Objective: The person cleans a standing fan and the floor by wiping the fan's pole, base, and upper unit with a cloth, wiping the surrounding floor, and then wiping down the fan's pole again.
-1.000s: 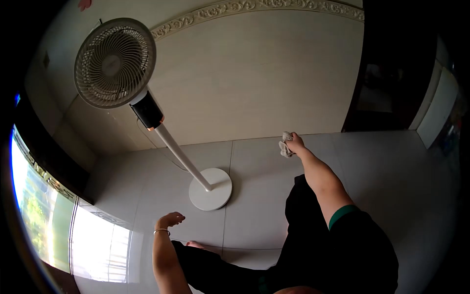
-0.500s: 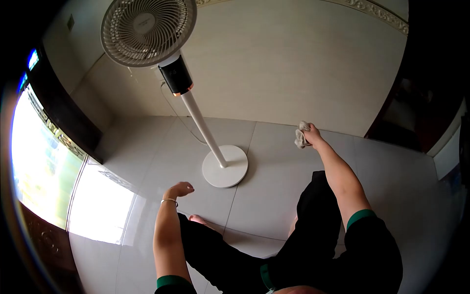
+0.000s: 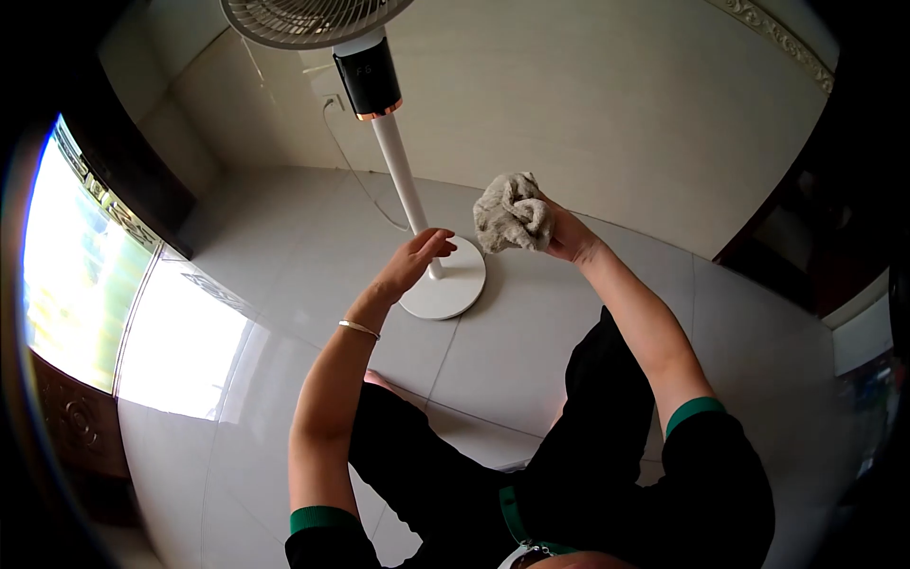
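Note:
In my right hand is a crumpled greyish-beige cloth, held up in front of me. Its folds hide most of my fingertips. My left hand is raised to the left of the cloth and apart from it, with nothing in it and its fingers loosely stretched and slightly bent. Behind that hand stands a pedestal fan with a white pole and a round white base. The fan's black control section shows a faint display. Its grey round head is partly cut off at the top.
Pale grey tiles cover the floor up to a beige wall. A white cord runs from a wall socket down behind the fan. Bright light enters by a doorway on the left. A dark opening is at the right.
My right hand has brought the cloth up and inward, closer to the camera. My left hand has risen and moved right towards it. The view has tilted down, cutting off the fan's head.

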Available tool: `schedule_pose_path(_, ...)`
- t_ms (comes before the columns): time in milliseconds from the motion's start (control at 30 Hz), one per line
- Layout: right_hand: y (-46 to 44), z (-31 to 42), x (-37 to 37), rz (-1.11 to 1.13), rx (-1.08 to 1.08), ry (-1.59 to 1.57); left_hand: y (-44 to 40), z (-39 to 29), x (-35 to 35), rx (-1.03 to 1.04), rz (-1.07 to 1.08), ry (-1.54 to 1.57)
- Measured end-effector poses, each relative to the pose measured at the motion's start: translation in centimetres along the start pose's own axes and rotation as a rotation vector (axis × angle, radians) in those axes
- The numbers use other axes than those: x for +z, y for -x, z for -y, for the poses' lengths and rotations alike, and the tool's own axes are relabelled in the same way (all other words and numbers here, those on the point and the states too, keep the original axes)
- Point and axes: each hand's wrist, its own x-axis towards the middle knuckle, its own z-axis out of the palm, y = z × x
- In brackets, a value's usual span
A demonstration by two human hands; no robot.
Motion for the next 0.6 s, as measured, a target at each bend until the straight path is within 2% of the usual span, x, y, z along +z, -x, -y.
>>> schedule_pose_path(33,-0.3,-0.3,0.2,0.026,0.017,0.011,-0.1,0.0,0.4,0.0,-0.002,0.009)
schedule_pose_path(100,-0.5,-1.0,1.0,0.045,0.015,0.048,-0.2,0.0,1.3,-0.078,0.068,0.315)
schedule_pose_path(133,-0.7,-1.1,1.3,0.067,0.005,0.079,-0.3,-0.2,1.8,-0.079,0.067,0.326)
schedule_pose_path(200,-1.2,-1.8,1.5,0.099,0.052,0.001,-0.4,-0.8,2.6,-0.103,0.11,0.615)
schedule_pose_path(333,-2.3,-3.7,1.4,0.129,0.096,-0.058,-0.4,-2.5,3.1,-0.028,0.217,0.707)
schedule_pose_path(367,-2.4,-3.9,1.4,0.108,0.086,-0.048,-0.3,-2.1,3.2,-0.02,0.173,0.807)
schedule_pose_path(400,-2.6,-4.2,1.4,0.087,0.075,-0.037,-0.1,-2.4,3.4,-0.018,0.181,0.813)
schedule_pose_path(467,-3.0,-4.9,1.6,0.064,0.06,0.014,0.3,-2.8,3.9,0.021,0.121,0.518)
schedule_pose_path(533,-3.3,-6.1,2.5,-0.179,0.046,0.073,-0.4,-1.9,4.2,0.02,0.063,0.541)
schedule_pose_path(600,-3.8,-6.7,2.8,-0.21,0.054,0.13,-0.8,-1.3,4.4,0.086,-0.056,0.225)
